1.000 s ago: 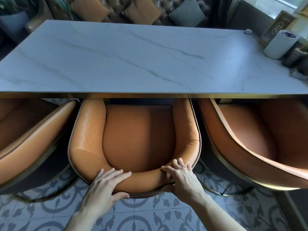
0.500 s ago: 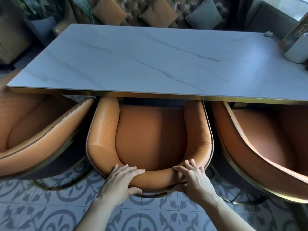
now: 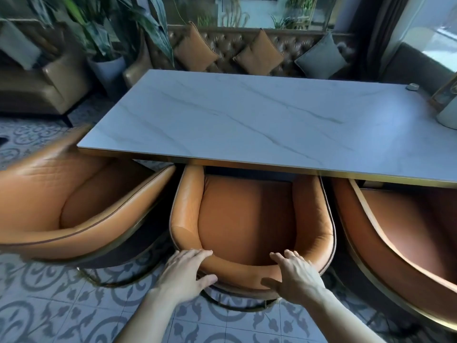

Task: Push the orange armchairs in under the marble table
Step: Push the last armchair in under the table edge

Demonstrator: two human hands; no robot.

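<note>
Three orange armchairs stand along the near side of the marble table [image 3: 247,115]. The middle armchair [image 3: 249,219] has its seat front tucked under the table's gold edge. My left hand [image 3: 184,273] grips the left part of its curved backrest, fingers over the top and thumb on the outer side. My right hand [image 3: 294,276] grips the right part of the same backrest. The left armchair [image 3: 81,201] is angled and sticks out past the table's corner. The right armchair [image 3: 400,226] sits partly under the table and is cut off by the frame.
A tufted brown sofa [image 3: 247,48] with orange and grey cushions runs behind the table. A potted plant [image 3: 108,63] and a brown armchair [image 3: 37,90] stand at the far left. A white cylinder [image 3: 448,115] sits at the table's right end. The floor [image 3: 61,313] is patterned tile.
The view has tilted up and to the left, showing the sofa and plants. Both hands stay on the middle armchair's backrest, now spread wider apart.
</note>
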